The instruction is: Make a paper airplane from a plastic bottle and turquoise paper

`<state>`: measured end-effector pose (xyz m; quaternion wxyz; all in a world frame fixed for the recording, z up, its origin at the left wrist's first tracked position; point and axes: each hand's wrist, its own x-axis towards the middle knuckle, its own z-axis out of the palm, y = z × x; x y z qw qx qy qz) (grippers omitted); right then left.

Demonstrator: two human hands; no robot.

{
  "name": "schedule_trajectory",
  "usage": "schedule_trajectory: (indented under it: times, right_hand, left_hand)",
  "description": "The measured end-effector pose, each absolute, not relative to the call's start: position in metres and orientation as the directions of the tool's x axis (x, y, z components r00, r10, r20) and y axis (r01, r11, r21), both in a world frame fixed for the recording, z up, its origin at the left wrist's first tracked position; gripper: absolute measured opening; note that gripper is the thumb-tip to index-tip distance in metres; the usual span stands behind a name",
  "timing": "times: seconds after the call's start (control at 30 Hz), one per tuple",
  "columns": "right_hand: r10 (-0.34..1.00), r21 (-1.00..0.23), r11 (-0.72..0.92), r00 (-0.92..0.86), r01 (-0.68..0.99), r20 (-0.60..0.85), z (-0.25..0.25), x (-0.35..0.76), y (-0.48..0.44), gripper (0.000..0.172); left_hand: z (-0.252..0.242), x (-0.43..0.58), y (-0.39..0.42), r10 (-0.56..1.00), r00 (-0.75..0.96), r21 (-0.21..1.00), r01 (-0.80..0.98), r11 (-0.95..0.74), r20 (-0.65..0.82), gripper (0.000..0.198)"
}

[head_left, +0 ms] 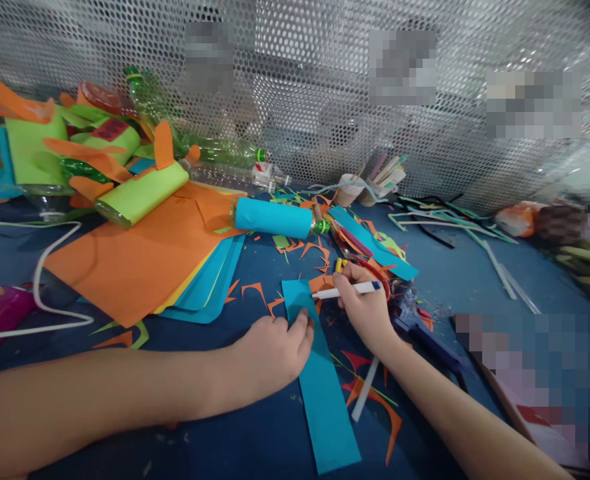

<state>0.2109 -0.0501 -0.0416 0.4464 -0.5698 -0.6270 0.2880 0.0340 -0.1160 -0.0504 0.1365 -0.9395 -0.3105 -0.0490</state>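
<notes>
A long blue paper strip [325,400] lies on the dark blue table, running from the near edge toward the middle. My left hand [279,343] rests on its upper part, fingertips pressing the paper down and fingers slightly bent. In my right hand [365,307] is a white marker [347,291] with a dark blue end, pinched between the fingers. Its tip points left, at the strip's upper right edge; I cannot tell whether it touches. Just beyond the strip lies a bottle wrapped in blue paper [275,219], with a green cap.
Orange and blue sheets [125,260] are stacked at left, beneath a green-wrapped bottle [145,193]. A magenta device [5,317] with a white cord is far left. Orange scraps [389,413] lie around the strip. A dark blue tool [429,340] sits by my right forearm. Metal mesh [315,80] stands behind.
</notes>
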Motion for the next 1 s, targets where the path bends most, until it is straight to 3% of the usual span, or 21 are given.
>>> schedule_trajectory:
  times: [0.43, 0.73, 0.83, 0.9, 1.0]
  right_hand:
    - [0.979, -0.89, 0.16, 0.045, 0.427, 0.197, -0.04, 0.212, -0.05, 0.031]
    - [0.947, -0.959, 0.217, 0.199, 0.182, 0.252, -0.043, 0.217, -0.044, 0.029]
    - [0.941, -0.958, 0.259, 0.192, 0.125, 0.279, -0.042, 0.216, -0.044, 0.021]
    - [0.943, -0.955, 0.285, 0.156, 0.088, 0.295, -0.041, 0.215, -0.046, 0.016]
    - [0.952, -0.955, 0.296, 0.069, 0.031, 0.297, -0.039, 0.213, -0.049, 0.012]
  left_hand:
    - [-0.049, 0.033, -0.114, 0.56, 0.812, -0.212, 0.583, -0.784, 0.162, 0.039]
    - [-0.045, 0.024, -0.094, 0.585, 0.795, -0.153, 0.606, -0.781, 0.163, 0.034]
    - [-0.04, 0.019, -0.078, 0.696, 0.687, 0.083, 0.696, -0.713, 0.209, 0.032]
    - [-0.036, 0.015, -0.068, 0.766, 0.597, 0.341, 0.687, -0.641, 0.237, 0.029]
    - [-0.033, 0.011, -0.055, 0.864, 0.467, 0.728, 0.523, -0.443, 0.19, 0.028]
